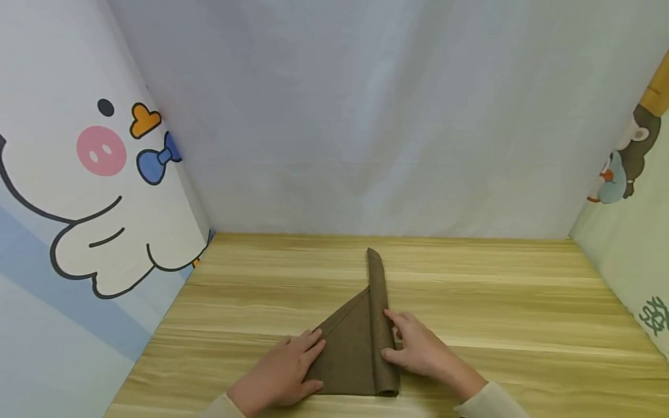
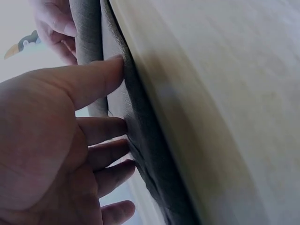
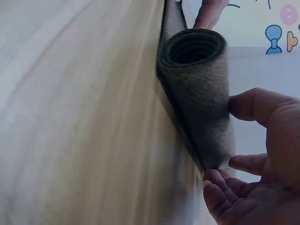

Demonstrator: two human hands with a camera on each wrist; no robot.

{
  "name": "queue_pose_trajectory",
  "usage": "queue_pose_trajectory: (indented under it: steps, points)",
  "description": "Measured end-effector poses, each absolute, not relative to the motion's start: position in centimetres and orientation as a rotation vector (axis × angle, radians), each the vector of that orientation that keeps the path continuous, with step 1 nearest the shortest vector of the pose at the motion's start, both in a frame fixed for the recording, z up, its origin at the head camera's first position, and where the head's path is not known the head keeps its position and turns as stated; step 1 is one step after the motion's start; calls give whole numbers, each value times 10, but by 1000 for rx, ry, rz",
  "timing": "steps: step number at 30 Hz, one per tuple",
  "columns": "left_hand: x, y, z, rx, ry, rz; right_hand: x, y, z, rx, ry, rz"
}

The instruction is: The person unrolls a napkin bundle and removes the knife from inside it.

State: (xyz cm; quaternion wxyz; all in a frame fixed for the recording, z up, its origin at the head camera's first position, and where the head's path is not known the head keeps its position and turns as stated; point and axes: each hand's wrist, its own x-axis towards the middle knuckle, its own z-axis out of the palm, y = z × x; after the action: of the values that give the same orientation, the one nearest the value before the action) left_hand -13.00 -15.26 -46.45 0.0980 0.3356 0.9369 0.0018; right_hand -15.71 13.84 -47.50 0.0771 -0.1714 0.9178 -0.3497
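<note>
A dark brown cloth [image 1: 347, 354] lies on the wooden tabletop, its right side rolled into a narrow tube [image 1: 380, 325]. The flat part narrows toward the back along a slanted folded edge. My left hand [image 1: 284, 368] rests on the left side of the flat part, fingers spread; the left wrist view shows its thumb and fingertips at the cloth's edge. Against the right side of the tube, my right hand [image 1: 418, 348] touches with thumb and fingertips. Coiled layers show at the tube's near end [image 3: 192, 49] in the right wrist view.
The wooden table [image 1: 496, 290] extends around the cloth. A plain pale curtain [image 1: 366, 116] hangs behind it. A cartoon-printed panel [image 1: 63, 174] stands at the left, and another printed panel [image 1: 627, 244] at the right.
</note>
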Motion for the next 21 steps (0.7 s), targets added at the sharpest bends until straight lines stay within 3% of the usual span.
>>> queue_pose_trajectory:
  steps: [21]
  points:
    - [-133, -90, -463, 923, 2781, -61, -158, 114, -470, -600, 2887, -778]
